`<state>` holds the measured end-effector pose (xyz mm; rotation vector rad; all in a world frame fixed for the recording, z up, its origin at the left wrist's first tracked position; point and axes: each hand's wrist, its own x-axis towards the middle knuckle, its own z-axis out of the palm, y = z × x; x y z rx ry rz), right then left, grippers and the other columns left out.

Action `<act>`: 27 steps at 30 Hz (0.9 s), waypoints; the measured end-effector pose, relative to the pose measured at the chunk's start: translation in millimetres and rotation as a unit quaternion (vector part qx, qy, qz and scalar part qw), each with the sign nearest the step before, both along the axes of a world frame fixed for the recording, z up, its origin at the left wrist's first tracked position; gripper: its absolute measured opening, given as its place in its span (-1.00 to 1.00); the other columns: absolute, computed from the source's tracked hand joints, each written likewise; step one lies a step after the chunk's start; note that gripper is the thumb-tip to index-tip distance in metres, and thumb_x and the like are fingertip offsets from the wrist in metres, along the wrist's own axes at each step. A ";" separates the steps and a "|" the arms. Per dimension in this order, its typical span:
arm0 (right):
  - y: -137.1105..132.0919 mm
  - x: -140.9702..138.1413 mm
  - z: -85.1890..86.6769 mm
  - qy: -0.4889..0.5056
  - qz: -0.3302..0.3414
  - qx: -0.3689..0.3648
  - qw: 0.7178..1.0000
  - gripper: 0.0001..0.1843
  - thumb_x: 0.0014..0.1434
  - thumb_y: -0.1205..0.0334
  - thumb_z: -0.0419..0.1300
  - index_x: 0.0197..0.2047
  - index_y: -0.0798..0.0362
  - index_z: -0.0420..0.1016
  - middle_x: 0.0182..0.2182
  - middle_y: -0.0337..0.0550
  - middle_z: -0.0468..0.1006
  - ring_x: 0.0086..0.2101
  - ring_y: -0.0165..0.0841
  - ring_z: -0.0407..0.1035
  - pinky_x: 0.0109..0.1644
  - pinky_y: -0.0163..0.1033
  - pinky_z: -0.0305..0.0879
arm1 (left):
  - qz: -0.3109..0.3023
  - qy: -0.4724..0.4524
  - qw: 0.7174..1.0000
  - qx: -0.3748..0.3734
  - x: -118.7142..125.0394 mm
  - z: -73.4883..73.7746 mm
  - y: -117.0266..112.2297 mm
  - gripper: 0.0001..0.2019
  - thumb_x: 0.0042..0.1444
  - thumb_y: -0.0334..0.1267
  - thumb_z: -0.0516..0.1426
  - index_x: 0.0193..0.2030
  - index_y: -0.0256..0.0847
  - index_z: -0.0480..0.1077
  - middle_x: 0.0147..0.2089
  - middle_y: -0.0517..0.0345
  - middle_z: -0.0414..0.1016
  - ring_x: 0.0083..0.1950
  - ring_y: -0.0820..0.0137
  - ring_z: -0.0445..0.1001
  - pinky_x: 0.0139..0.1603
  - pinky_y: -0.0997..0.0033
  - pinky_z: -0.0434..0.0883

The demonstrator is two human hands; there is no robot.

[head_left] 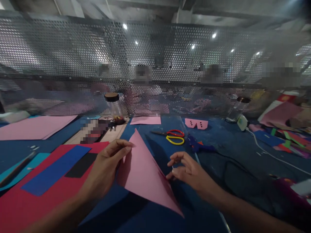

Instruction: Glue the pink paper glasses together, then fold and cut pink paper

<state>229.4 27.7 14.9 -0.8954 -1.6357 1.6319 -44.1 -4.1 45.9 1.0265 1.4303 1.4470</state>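
Observation:
A pink paper sheet, folded into a triangle, stands tilted above the blue table. My left hand pinches its upper left edge near the top corner. My right hand touches the sheet's right edge with thumb and fingertips pressed on it, the other fingers curled. Red-and-yellow scissors lie just beyond the paper, and a blue glue gun lies to their right.
A red sheet with blue and black strips lies at the left. More pink sheets, a folded pink piece, two jars and paper scraps sit farther back. A perforated metal screen divides the table; people sit behind it.

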 end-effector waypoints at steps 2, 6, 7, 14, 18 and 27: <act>1.6 2.4 -0.6 -0.043 -0.030 0.034 0.998 -0.59 0.27 0.05 0.24 0.10 -0.02 0.28 0.04 -0.04 0.43 -0.10 -0.24 0.52 0.04 -0.03 0.40 | 0.003 -0.009 1.000 -0.010 -2.7 -5.5 1.2 -0.84 0.10 -0.15 0.32 -0.22 -0.10 0.52 -0.29 0.28 0.37 -0.39 0.52 0.20 -0.45 0.60 0.18; 2.5 5.1 -4.7 -0.106 -0.027 0.060 0.992 -0.65 0.32 0.04 0.20 0.09 0.00 0.31 0.05 -0.01 0.49 -0.01 -0.21 0.46 0.11 0.01 0.36 | 0.009 -0.040 0.998 -0.039 -2.9 -4.0 -2.0 -0.86 0.08 -0.14 0.32 -0.25 -0.07 0.51 -0.28 0.29 0.37 -0.38 0.50 0.24 -0.46 0.58 0.20; 2.3 5.2 -6.2 -0.105 -0.009 0.049 0.993 -0.66 0.34 0.02 0.18 0.09 0.00 0.32 0.04 -0.01 0.51 -0.02 -0.21 0.46 0.11 0.01 0.36 | 0.008 -0.048 0.998 -0.041 -1.5 -2.4 -3.5 -0.86 0.08 -0.14 0.32 -0.27 -0.07 0.50 -0.26 0.28 0.39 -0.36 0.49 0.28 -0.45 0.58 0.23; 3.4 8.1 -13.9 -0.061 0.051 -0.024 0.997 -0.60 0.39 -0.09 0.11 0.12 0.00 0.30 -0.11 -0.10 0.58 -0.13 -0.24 0.54 0.03 -0.03 0.42 | -0.005 -0.044 0.999 -0.007 8.4 -2.2 -8.4 -0.88 0.02 -0.19 0.33 -0.38 -0.09 0.47 -0.22 0.23 0.45 -0.27 0.40 0.35 -0.38 0.51 0.31; 6.3 10.0 -13.9 -0.057 0.017 -0.015 0.998 -0.54 0.35 -0.13 0.17 0.14 0.00 0.32 -0.05 -0.05 0.55 -0.01 -0.20 0.47 0.11 -0.01 0.38 | -0.006 -0.042 0.999 0.007 8.7 -0.1 -11.3 -0.89 -0.02 -0.21 0.35 -0.40 -0.09 0.50 -0.24 0.22 0.45 -0.24 0.39 0.37 -0.36 0.51 0.32; 9.8 7.9 -1.8 -0.065 -0.017 -0.022 0.997 -0.49 0.23 -0.06 0.28 0.15 -0.01 0.34 -0.40 -0.31 0.44 -0.37 -0.36 0.38 -0.26 -0.24 0.32 | -0.020 0.037 0.999 0.016 2.0 2.2 -16.5 -0.87 0.03 -0.13 0.32 -0.39 -0.09 0.53 -0.22 0.14 0.48 -0.22 0.31 0.38 -0.35 0.46 0.34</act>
